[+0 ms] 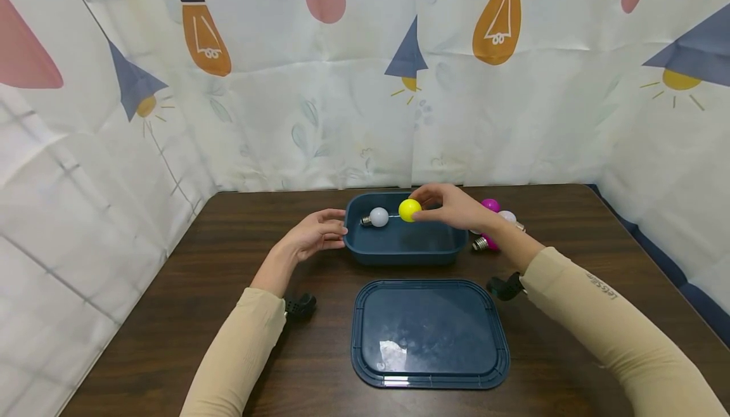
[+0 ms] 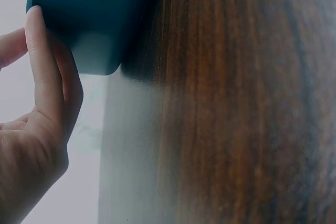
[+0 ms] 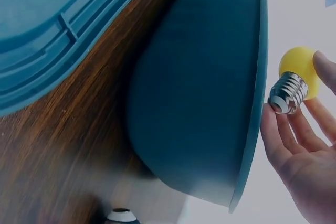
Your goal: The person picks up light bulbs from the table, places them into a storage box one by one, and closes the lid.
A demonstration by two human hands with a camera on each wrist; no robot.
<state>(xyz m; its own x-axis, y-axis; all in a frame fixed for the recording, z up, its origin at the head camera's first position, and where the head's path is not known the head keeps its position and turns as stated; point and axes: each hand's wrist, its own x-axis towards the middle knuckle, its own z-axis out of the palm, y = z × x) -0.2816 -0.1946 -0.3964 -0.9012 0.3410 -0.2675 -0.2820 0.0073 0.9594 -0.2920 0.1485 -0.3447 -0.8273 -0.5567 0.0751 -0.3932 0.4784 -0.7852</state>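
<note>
My right hand [image 1: 453, 206] holds a yellow light bulb [image 1: 409, 210] over the blue plastic box [image 1: 405, 257]. In the right wrist view the bulb's silver screw base [image 3: 288, 93] points toward the box, with thumb and fingers around the bulb. Inside the box, toward its left side, lies a white light bulb [image 1: 379, 217] with its base to the left. My left hand [image 1: 317, 233] rests its fingertips against the left end of the box; in the left wrist view the extended fingers [image 2: 44, 66] touch the wall near the rim.
A blue lid [image 1: 428, 334] lies flat on the dark wooden table [image 1: 308, 366] in front of the box. Right of the box, several bulbs lie together, among them a magenta bulb [image 1: 490, 205] and a white bulb [image 1: 507, 216], partly hidden by my right arm. A printed curtain [image 1: 353, 119] hangs behind.
</note>
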